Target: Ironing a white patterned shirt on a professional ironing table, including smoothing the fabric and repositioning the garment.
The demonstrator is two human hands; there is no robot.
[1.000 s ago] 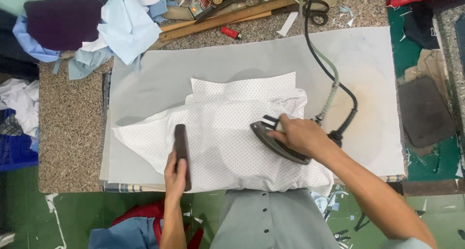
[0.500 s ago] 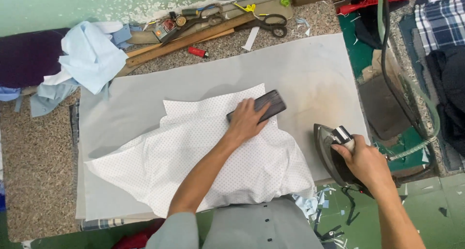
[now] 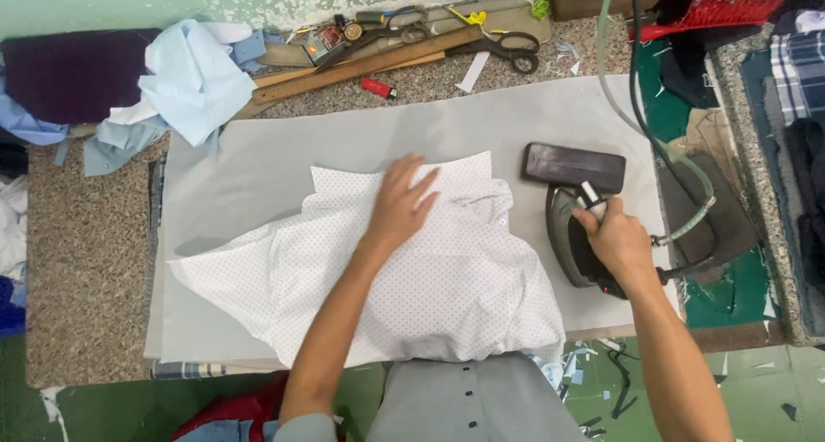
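A tailoring workshop: a speckled stone desk (image 3: 86, 304) covered with a grey pressing cloth (image 3: 258, 150), where a white dotted shirt (image 3: 447, 279) lies spread beside a corded iron (image 3: 577, 244). Large scissors (image 3: 507, 48), a wooden ruler (image 3: 369, 64) and heaps of cut fabric (image 3: 185, 77) crowd the far edge; offcuts litter the green floor (image 3: 739, 390).

White dotted shirt (image 3: 430, 279), dark iron (image 3: 580, 244)
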